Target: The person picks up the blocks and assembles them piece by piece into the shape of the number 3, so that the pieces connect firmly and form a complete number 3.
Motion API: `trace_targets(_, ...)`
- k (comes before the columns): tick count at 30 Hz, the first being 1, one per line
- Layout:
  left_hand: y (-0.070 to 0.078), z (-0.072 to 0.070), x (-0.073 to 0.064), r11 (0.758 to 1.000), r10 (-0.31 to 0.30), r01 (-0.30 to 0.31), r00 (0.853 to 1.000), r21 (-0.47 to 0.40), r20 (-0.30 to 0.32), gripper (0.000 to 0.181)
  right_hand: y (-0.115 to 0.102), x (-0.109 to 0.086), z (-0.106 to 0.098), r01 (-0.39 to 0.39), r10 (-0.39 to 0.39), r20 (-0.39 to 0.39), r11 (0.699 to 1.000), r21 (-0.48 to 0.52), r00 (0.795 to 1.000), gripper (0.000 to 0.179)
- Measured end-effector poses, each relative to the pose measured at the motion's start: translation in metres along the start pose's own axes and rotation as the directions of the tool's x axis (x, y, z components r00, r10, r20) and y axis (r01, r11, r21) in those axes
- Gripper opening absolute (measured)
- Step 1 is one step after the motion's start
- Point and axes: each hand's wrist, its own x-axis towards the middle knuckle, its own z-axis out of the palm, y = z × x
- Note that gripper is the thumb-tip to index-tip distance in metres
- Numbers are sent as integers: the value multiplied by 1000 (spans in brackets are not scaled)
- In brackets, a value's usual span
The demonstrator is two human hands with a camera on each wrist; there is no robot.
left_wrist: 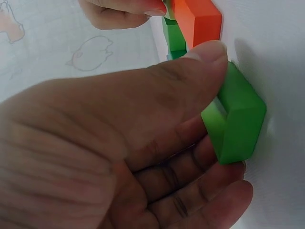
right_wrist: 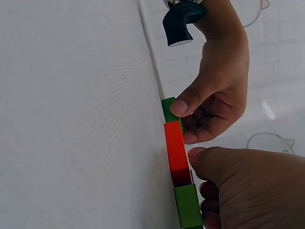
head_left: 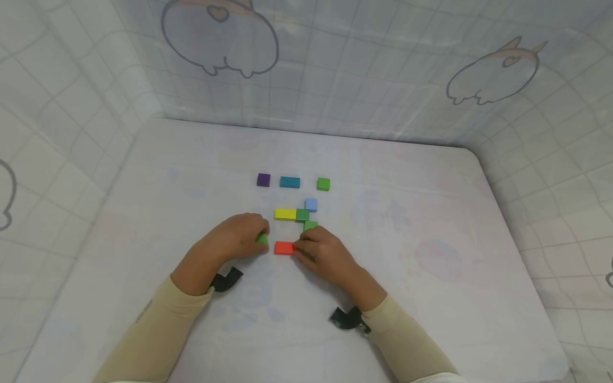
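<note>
My left hand [head_left: 239,236] pinches a green block [left_wrist: 240,114] between thumb and fingers, just left of a red block [head_left: 283,248]. At the red block's right end my right hand [head_left: 330,255] has its thumb and fingers curled about a second green block [right_wrist: 188,205], which stands end to end with the red one in the right wrist view. From the head, that second block is mostly hidden by the fingers. Just beyond the right hand lies a light green block [head_left: 310,225], its near part covered by the knuckles.
Behind the hands a yellow block [head_left: 285,214] adjoins a darker green block [head_left: 303,215], with a light blue block [head_left: 311,205] at its far corner. Farther back, a purple block [head_left: 263,180], a teal block [head_left: 289,182] and a green block [head_left: 323,184] lie spaced in a row.
</note>
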Motion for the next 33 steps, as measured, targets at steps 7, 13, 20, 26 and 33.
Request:
trace_targets(7, 0, -3, -4, 1000, -8, 8, 1000, -13, -5, 37, 1, -1, 0, 11, -11, 11, 1000, -17, 1000, 21)
trace_targets(13, 0, -4, -4, 1000, -14, 14, 1000, -10, 9, 33, 0, 0, -1, 13, -13, 6, 1000, -9, 1000, 19)
trace_targets(20, 1, -4, -2, 1000, 6, -6, 1000, -1, 1, 30, -1, 0, -3, 4, -4, 13, 1000, -13, 1000, 17)
trace_targets(26, 2, -4, -2, 1000, 20, -20, 1000, -11, -3, 29, 0, 0, -3, -1, 1, 15, 1000, -4, 1000, 17)
trace_targets(33, 2, -3, -1, 999, 46, -46, 999, -8, -13, 23, 2, 0, -4, -5, 5, 26, 1000, 1, 1000, 17)
